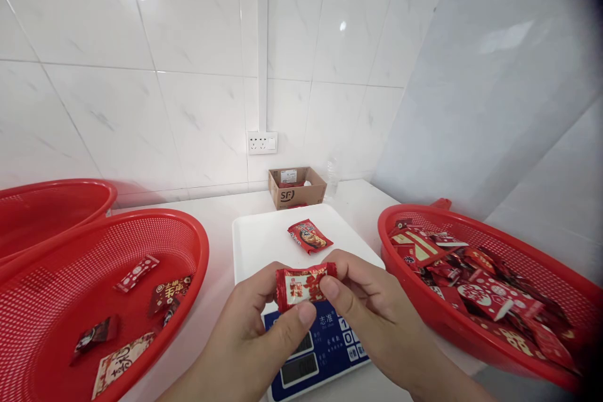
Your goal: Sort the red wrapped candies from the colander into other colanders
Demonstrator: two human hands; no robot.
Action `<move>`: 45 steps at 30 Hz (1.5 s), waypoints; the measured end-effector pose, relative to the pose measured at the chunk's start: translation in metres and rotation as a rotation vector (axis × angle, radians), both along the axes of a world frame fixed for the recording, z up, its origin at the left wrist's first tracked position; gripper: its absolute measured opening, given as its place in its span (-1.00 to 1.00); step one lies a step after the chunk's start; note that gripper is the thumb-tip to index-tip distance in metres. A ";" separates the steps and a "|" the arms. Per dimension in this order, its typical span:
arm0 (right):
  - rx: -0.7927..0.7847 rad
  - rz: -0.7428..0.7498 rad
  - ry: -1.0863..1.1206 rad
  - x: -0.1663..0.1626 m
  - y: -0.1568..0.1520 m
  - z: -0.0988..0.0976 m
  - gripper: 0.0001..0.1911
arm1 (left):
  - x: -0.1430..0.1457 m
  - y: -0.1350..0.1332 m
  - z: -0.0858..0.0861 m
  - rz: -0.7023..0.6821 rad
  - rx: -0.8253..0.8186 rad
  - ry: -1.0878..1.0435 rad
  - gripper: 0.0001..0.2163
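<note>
Both hands pinch one small red candy packet (303, 285) with a white label, held just above the front of a white scale tray (264, 242). My left hand (257, 333) grips its left end with thumb and fingers. My right hand (372, 308) grips its right end. A second red candy packet (309, 236) lies on the scale tray behind them. The scale's blue front panel (325, 352) with its displays shows below my hands.
A red mesh basket (188, 245) at left holds several wrapped candies. Another red basket (56, 201) sits behind it. At right, a red basket (414, 308) is full of red packets. A small cardboard box (296, 187) and a wall socket (262, 142) stand at the back.
</note>
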State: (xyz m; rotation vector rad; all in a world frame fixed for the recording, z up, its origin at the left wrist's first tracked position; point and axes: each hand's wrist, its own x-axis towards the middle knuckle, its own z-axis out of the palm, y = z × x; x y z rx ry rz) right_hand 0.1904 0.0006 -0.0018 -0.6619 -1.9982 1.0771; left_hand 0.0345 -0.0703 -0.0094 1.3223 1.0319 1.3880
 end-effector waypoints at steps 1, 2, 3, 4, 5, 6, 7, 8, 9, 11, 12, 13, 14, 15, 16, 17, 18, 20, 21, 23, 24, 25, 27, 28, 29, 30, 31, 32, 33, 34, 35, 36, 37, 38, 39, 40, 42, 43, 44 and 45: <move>-0.001 0.003 0.005 0.000 0.000 0.000 -0.63 | 0.000 0.000 0.000 0.001 -0.002 0.006 -0.82; -0.005 0.009 0.011 0.000 0.000 0.000 -0.63 | 0.000 0.000 0.000 0.005 -0.004 0.011 -0.82; -0.013 0.016 0.015 0.001 -0.001 0.000 -0.63 | 0.000 -0.001 0.000 0.010 0.000 0.014 -0.82; -0.028 0.026 0.014 0.001 -0.002 0.001 -0.63 | 0.000 0.000 0.000 0.019 0.010 0.014 -0.81; -0.047 0.041 0.003 0.001 -0.003 0.001 -0.64 | 0.000 0.000 0.001 0.033 0.022 0.013 -0.81; -0.068 0.063 -0.020 0.001 -0.004 0.002 -0.64 | 0.000 0.000 0.001 0.053 0.034 0.015 -0.82; -0.084 0.091 -0.049 0.001 -0.005 0.002 -0.64 | -0.001 0.001 0.001 0.071 0.045 0.019 -0.83; -0.095 0.122 -0.078 0.001 -0.006 0.002 -0.64 | -0.002 0.001 0.001 0.086 0.052 0.022 -0.83; -0.101 0.159 -0.102 0.001 -0.007 0.002 -0.63 | -0.002 0.002 0.001 0.096 0.057 0.025 -0.83; -0.116 0.233 -0.132 0.000 -0.007 0.000 -0.59 | -0.004 0.002 0.001 0.107 0.060 0.031 -0.82; -0.134 0.260 -0.136 0.000 -0.007 -0.001 -0.57 | -0.006 0.002 0.000 0.108 0.058 0.033 -0.82; -0.156 0.278 -0.132 -0.001 -0.007 -0.001 -0.55 | -0.007 0.002 0.000 0.103 0.055 0.039 -0.82; -0.176 0.281 -0.121 -0.001 -0.007 -0.002 -0.53 | -0.008 0.001 0.001 0.093 0.046 0.051 -0.82; -0.193 0.268 -0.105 -0.001 -0.007 -0.002 -0.52 | -0.009 0.000 0.001 0.076 0.037 0.065 -0.82; -0.202 0.242 -0.091 -0.001 -0.007 -0.001 -0.52 | -0.010 0.000 0.001 0.056 0.029 0.079 -0.82; -0.202 0.215 -0.084 -0.001 -0.007 -0.001 -0.53 | -0.011 -0.001 0.002 0.036 0.022 0.091 -0.82; -0.195 0.187 -0.084 -0.001 -0.008 0.000 -0.54 | -0.012 -0.001 0.003 0.021 0.019 0.099 -0.82; -0.176 0.145 -0.099 -0.001 -0.009 0.002 -0.55 | -0.012 -0.002 0.004 0.011 0.012 0.102 -0.82; -0.168 0.141 -0.106 -0.001 -0.010 0.002 -0.56 | -0.011 -0.002 0.004 0.013 0.004 0.098 -0.82; -0.160 0.146 -0.113 -0.001 -0.011 0.003 -0.60 | -0.010 -0.002 0.006 0.015 -0.016 0.091 -0.82; -0.160 0.152 -0.118 -0.001 -0.011 0.003 -0.62 | -0.009 -0.002 0.006 0.017 -0.023 0.089 -0.82; -0.159 0.164 -0.121 -0.001 -0.011 0.002 -0.64 | -0.009 -0.002 0.007 0.024 -0.027 0.092 -0.81; -0.156 0.196 -0.121 -0.002 -0.011 0.001 -0.68 | -0.008 -0.003 0.007 0.036 -0.023 0.105 -0.81; -0.157 0.211 -0.116 -0.002 -0.011 0.001 -0.69 | -0.008 -0.003 0.008 0.040 -0.022 0.110 -0.80; -0.156 0.224 -0.106 -0.002 -0.011 0.000 -0.69 | -0.008 -0.003 0.008 0.044 -0.022 0.112 -0.80; -0.155 0.230 -0.095 -0.002 -0.011 0.000 -0.70 | -0.008 -0.003 0.008 0.041 -0.023 0.112 -0.79; -0.154 0.235 -0.087 -0.002 -0.011 0.000 -0.71 | -0.008 -0.003 0.008 0.037 -0.027 0.109 -0.79; -0.153 0.240 -0.082 -0.002 -0.011 0.000 -0.71 | -0.008 -0.003 0.008 0.032 -0.030 0.107 -0.78; -0.150 0.243 -0.078 -0.002 -0.011 0.000 -0.71 | -0.008 -0.003 0.008 0.034 -0.032 0.106 -0.78; -0.147 0.246 -0.076 -0.001 -0.012 0.000 -0.71 | -0.008 -0.003 0.008 0.031 -0.031 0.106 -0.78; -0.144 0.246 -0.075 -0.001 -0.012 0.000 -0.71 | -0.008 -0.003 0.008 0.027 -0.028 0.107 -0.78; -0.144 0.245 -0.075 -0.001 -0.013 0.000 -0.71 | -0.008 -0.003 0.008 0.024 -0.026 0.107 -0.77; -0.141 0.242 -0.075 -0.001 -0.013 0.000 -0.71 | -0.008 -0.003 0.009 0.020 -0.022 0.109 -0.77; -0.136 0.237 -0.073 -0.001 -0.013 0.000 -0.72 | -0.008 -0.003 0.009 0.018 -0.015 0.112 -0.77; -0.130 0.235 -0.072 -0.001 -0.014 0.000 -0.72 | -0.008 -0.003 0.009 0.021 -0.011 0.115 -0.77; -0.123 0.233 -0.070 -0.001 -0.014 0.000 -0.72 | -0.008 -0.002 0.009 0.022 -0.008 0.121 -0.77; -0.103 0.217 -0.065 -0.001 -0.014 0.000 -0.71 | -0.008 -0.002 0.009 0.033 -0.006 0.132 -0.77; -0.095 0.207 -0.062 -0.001 -0.013 0.000 -0.71 | -0.008 -0.002 0.009 0.040 -0.009 0.136 -0.77; -0.086 0.200 -0.060 -0.001 -0.013 0.000 -0.71 | -0.008 -0.002 0.009 0.047 -0.010 0.141 -0.76; -0.079 0.195 -0.058 -0.001 -0.013 -0.001 -0.71 | -0.008 -0.002 0.009 0.054 -0.011 0.146 -0.75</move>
